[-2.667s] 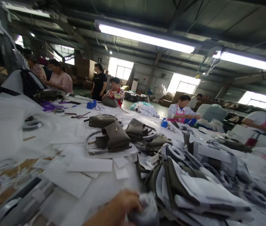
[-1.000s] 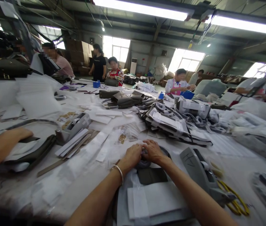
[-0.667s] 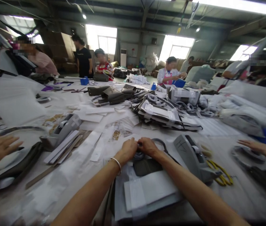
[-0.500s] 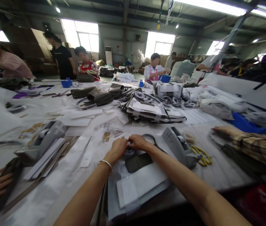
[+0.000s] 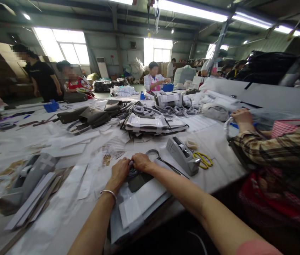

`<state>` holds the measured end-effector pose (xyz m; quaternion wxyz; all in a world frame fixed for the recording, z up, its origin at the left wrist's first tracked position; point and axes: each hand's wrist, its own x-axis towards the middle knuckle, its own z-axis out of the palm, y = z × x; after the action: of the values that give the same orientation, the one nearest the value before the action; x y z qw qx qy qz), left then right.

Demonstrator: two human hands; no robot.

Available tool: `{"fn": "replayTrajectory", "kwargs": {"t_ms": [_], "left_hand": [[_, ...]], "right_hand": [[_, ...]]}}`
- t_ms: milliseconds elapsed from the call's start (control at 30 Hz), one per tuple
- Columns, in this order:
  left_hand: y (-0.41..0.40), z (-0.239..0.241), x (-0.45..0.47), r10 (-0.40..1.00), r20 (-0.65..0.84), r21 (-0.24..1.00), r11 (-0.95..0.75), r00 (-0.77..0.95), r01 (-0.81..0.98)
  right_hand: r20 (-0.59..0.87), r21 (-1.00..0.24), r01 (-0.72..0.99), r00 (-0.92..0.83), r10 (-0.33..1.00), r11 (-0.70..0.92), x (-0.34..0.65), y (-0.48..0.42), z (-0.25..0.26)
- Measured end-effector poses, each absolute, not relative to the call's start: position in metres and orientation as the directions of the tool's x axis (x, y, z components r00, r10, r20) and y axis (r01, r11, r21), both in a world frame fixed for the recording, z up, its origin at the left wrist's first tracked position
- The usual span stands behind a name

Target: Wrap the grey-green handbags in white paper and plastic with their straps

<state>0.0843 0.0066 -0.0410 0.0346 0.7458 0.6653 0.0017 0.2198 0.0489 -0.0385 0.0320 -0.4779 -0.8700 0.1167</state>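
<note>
My left hand (image 5: 120,171) and my right hand (image 5: 141,162) are side by side near the table's front edge, fingers curled and pinched together on a small wrapped part at the top of a dark olive bag (image 5: 137,180). The bag lies flat, its lower half covered in white paper wrapping (image 5: 139,203). A thin bracelet (image 5: 107,193) sits on my left wrist. A grey strap loop (image 5: 152,153) curves just beyond my right hand. What my fingers pinch is too small to name.
A grey tape dispenser (image 5: 182,160) and yellow scissors (image 5: 203,159) lie right of my hands; another dispenser (image 5: 23,182) at left. Wrapped bags (image 5: 152,124) are piled mid-table. A person in a plaid sleeve (image 5: 275,147) works at right; others stand at the far end.
The view has swung to the right; the person at left dropped out of sight and the plaid-sleeved person came in. My hands have stayed pinched together at the bag's top.
</note>
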Motion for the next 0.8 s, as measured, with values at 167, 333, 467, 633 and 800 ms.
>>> {"fn": "replayTrajectory", "kwargs": {"t_ms": [167,333,467,633,800], "left_hand": [[0.004,-0.041,0.087,0.994,-0.018,0.032,-0.105,0.106,0.994],[0.001,-0.045,0.089,0.997,-0.007,0.05,-0.078,0.078,0.996],[0.001,-0.048,0.09,0.999,-0.009,0.096,-0.052,0.053,0.994],[0.0,-0.052,0.089,0.999,-0.005,0.161,-0.035,0.036,0.986],[-0.001,-0.059,0.089,1.0,0.004,0.216,-0.028,0.028,0.976]], "right_hand": [[-0.03,-0.215,0.817,-0.553,0.832,0.535,0.233,0.05,-0.032],[-0.044,-0.156,0.83,-0.548,0.836,0.535,0.241,0.047,-0.037],[-0.045,-0.115,0.823,-0.563,0.825,0.556,0.248,0.051,-0.04],[-0.069,-0.032,0.802,-0.598,0.799,0.597,0.263,0.063,-0.037],[-0.104,0.041,0.8,-0.592,0.799,0.598,0.274,0.072,-0.035]]}}
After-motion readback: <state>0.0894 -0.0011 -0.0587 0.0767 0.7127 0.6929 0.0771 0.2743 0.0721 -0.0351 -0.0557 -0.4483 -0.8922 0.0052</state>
